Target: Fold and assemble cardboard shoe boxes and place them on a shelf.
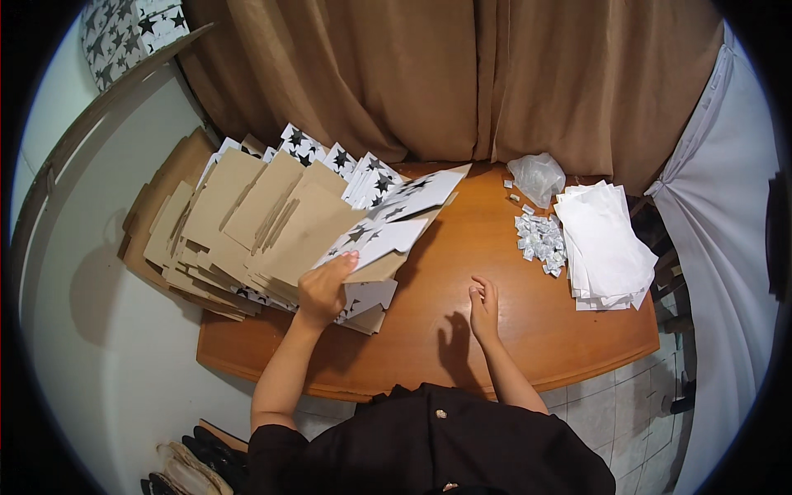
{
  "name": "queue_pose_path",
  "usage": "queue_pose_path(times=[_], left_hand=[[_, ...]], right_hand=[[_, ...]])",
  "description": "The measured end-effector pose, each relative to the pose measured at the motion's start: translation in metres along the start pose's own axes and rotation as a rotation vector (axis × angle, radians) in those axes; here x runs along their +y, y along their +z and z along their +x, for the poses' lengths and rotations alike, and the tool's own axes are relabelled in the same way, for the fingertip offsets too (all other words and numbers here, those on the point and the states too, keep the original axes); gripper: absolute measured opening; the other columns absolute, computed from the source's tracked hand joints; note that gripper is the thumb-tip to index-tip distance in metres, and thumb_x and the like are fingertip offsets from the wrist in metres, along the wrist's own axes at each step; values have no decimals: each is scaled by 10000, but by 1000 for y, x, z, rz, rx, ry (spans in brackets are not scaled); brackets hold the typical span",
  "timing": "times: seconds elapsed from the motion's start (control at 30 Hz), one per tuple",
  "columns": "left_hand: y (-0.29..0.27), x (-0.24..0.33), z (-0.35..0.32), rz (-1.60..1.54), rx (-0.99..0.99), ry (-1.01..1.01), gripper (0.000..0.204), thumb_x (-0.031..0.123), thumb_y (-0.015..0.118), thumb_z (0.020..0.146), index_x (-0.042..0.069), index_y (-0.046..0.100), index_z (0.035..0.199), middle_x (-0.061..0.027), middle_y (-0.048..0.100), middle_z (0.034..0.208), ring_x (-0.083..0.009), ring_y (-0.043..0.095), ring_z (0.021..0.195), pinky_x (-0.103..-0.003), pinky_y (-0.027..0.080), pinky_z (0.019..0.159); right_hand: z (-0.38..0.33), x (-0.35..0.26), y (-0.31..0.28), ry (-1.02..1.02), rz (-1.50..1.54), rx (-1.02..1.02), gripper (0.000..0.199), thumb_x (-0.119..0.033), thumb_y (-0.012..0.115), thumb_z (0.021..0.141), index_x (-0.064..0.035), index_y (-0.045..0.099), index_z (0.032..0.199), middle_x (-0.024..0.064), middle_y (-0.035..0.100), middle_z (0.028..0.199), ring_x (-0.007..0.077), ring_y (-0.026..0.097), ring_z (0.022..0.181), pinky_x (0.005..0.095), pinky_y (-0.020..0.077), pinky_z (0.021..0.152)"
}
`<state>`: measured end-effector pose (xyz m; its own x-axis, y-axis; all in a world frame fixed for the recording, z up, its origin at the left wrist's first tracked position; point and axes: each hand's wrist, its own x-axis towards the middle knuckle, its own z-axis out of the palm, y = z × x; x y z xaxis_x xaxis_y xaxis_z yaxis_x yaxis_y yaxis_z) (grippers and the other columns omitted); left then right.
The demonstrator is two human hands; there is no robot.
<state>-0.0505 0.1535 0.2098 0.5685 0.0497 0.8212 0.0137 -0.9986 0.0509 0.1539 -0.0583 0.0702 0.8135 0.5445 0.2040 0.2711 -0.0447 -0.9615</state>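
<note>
My left hand (324,290) grips the near edge of a flat cardboard box blank (392,227), white with black stars on top and brown beneath. The blank is tilted up off the table, its far end pointing to the back right. Beside it on the left leans a large stack of similar flat blanks (318,219), mostly brown side showing, some with the star print visible. My right hand (485,309) hovers over the table's front middle, fingers apart and slightly bent, with nothing in it.
Right of centre on the wooden table (462,247) lies a heap of small silvery packets (540,241). A clear plastic bag (538,177) sits behind it, and a stack of white sheets (606,247) beside it. Brown curtains (355,74) hang behind; shoes (198,462) stand at lower left.
</note>
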Motion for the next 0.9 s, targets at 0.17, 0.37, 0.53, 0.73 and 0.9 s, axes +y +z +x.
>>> queue_pose_path(times=[0.17, 0.37, 0.53, 0.73, 0.9], left_hand=[[-16, 13, 16, -140, 310, -269, 202, 153, 512, 914, -30, 582, 966, -121, 648, 777, -272, 645, 666, -294, 502, 620], [-12, 13, -5, -552, 513, -595, 375, 297, 504, 940, -46, 525, 1088, -84, 578, 980, -155, 513, 903, -278, 388, 817], [22, 31, -6, -793, 418, -714, 311, 255, 497, 926, -35, 543, 1027, -50, 551, 911, -128, 483, 837, -274, 381, 784], [71, 49, -26, -910, 480, -787, 378, 246, 422, 873, -81, 544, 1017, -130, 587, 935, -190, 528, 876, -298, 396, 817], [94, 44, -43, -1189, 630, -855, 474, 374, 297, 875, -27, 550, 882, -172, 596, 824, -265, 569, 802, -385, 464, 763]], right_hand=[[16, 6, -25, 61, 166, 206, 333, -208, 466, 930, -49, 474, 1222, 117, 472, 1198, 213, 451, 1087, 337, 354, 947], [47, -2, -94, 187, 318, 384, 534, -462, 377, 929, -153, 344, 1363, 111, 394, 1334, 250, 358, 1234, 440, 242, 1021], [49, -25, -139, 196, 492, 413, 704, -635, 331, 886, -217, 213, 1440, 84, 220, 1473, 260, 206, 1350, 549, 154, 1029], [17, -9, -146, 282, 701, 431, 667, -590, 337, 906, -143, 272, 1398, 31, 270, 1436, 198, 253, 1303, 467, 211, 1033], [-13, -8, -138, 20, 930, 386, 445, -425, 284, 978, -47, 505, 899, 125, 518, 1037, 182, 461, 1008, 375, 358, 932]])
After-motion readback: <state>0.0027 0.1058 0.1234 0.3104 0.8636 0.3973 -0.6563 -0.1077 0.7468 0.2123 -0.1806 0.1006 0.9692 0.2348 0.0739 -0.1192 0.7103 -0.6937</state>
